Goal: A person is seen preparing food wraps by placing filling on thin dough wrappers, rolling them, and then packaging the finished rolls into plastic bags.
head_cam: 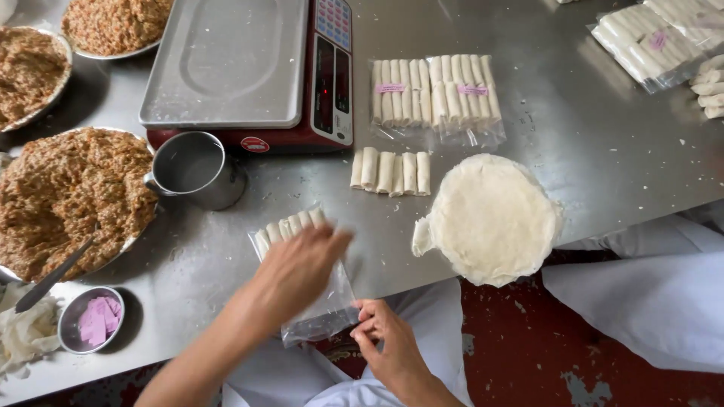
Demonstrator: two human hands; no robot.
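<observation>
Resting on a clear plastic bag (317, 298), the left hand (298, 267) lies palm down with fingers loosely spread, pressing the film rather than gripping it (motion blur hides the fingertips). Right hand (381, 332): at the bag's open end by the worktop (588, 143) edge, fingers curled and pinching the film.

Bag contents: one row of pale spring rolls (290, 226), side by side at the far end, just beyond the left hand.

Beyond the bag: five loose rolls (391, 172) in a row. Right of them, a round stack of thin white wrappers (490, 218), overhanging the worktop edge. Further back, two sealed packs of rolls (436, 94) with pink labels, touching each other.

Left of those: a red electronic scale (249, 68) with a steel pan; a steel mug (196, 169) just in front of it.

Far left: large trays of brown shredded filling (68, 196), a utensil leaning on the nearest. Below, a small steel bowl of pink paper slips (94, 320).

Far right corner: more bagged rolls (656, 41).
</observation>
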